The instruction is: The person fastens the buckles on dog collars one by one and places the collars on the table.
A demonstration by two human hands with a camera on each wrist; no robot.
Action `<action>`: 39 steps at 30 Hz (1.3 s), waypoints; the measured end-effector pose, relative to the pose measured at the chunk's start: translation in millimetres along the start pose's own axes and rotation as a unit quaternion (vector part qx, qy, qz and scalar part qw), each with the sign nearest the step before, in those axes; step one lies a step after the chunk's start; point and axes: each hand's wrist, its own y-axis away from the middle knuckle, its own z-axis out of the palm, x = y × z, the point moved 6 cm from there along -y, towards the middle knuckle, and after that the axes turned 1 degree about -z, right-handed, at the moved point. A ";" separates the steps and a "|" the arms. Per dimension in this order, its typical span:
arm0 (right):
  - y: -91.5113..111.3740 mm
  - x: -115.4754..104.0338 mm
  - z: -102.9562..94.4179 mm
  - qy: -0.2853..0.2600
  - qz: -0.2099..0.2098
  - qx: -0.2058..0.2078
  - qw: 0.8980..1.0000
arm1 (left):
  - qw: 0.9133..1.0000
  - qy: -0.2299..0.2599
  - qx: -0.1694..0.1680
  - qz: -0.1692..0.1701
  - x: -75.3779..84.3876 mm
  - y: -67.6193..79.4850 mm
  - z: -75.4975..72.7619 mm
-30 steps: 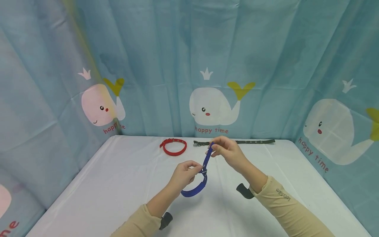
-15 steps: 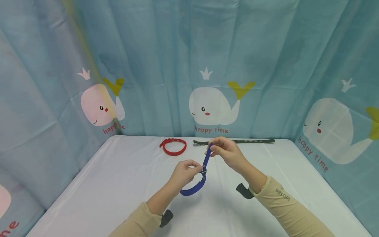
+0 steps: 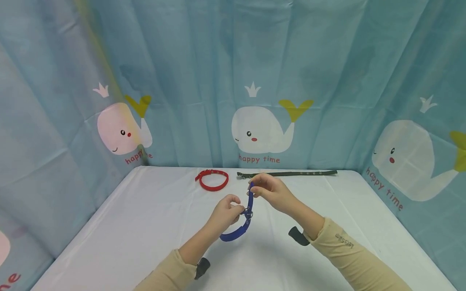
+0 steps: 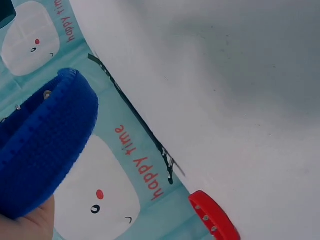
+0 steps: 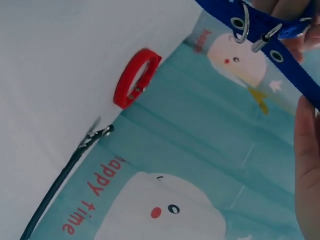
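While both hands work together above the middle of the counter (image 3: 153, 218), a blue collar (image 3: 234, 234) is held off the surface between them. The left hand (image 3: 226, 212) has a pinching grip on it just beside its metal buckle, and the right hand (image 3: 274, 194), a little higher and farther out, pinches the strap's tail, which stands nearly upright over the buckle. Below that the rest of the collar hangs in a curved band, partly hidden behind the left hand. Seen from the right wrist, the strap crosses the upper corner and shows a loose metal ring (image 5: 245, 25) and eyelets (image 5: 276, 56) (silvery, with dark centres). Near the far edge of the counter lies a red collar (image 3: 214, 188), curled into a ring, its row of eyelets on the far side. To the right of it, well apart from the blue one, a dark green strap (image 3: 309, 173) is stretched almost straight along that same edge, buckle end towards the red collar. Behind everything hangs a light blue curtain (image 3: 182, 81) printed with white whales (image 3: 258, 129) and the words "happy time". Beige sleeves (image 3: 349, 250) cover both forearms.
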 end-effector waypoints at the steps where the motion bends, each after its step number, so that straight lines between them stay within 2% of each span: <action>1: 0.0 0.4 1.4 -0.003 0.002 -0.003 1.000 | 1.000 0.001 -0.003 0.002 -0.1 0.4 -0.4; 9: 2.0 3.4 13.5 -0.042 0.012 -0.008 0.999 | 0.999 -0.033 -0.020 0.014 -1.2 1.4 -3.2; 13: 3.1 6.5 15.6 -0.039 0.012 -0.003 0.999 | 0.998 -0.058 -0.020 0.016 0.2 2.7 -4.3; 19: 6.3 8.8 9.8 -0.049 0.017 0.016 0.999 | 0.996 -0.088 0.008 0.026 -1.7 6.3 -11.9; 24: 9.3 10.4 5.3 -0.057 0.013 0.044 0.997 | 0.994 -0.089 0.032 0.055 -4.1 9.4 -17.4; 29: 9.1 10.6 10.5 -0.022 0.000 0.044 0.999 | 0.994 -0.066 0.031 0.079 -3.7 9.5 -17.3; 39: 9.5 9.8 9.5 0.058 -0.023 0.067 0.996 | 0.995 -0.061 0.031 0.080 -3.4 6.2 -17.5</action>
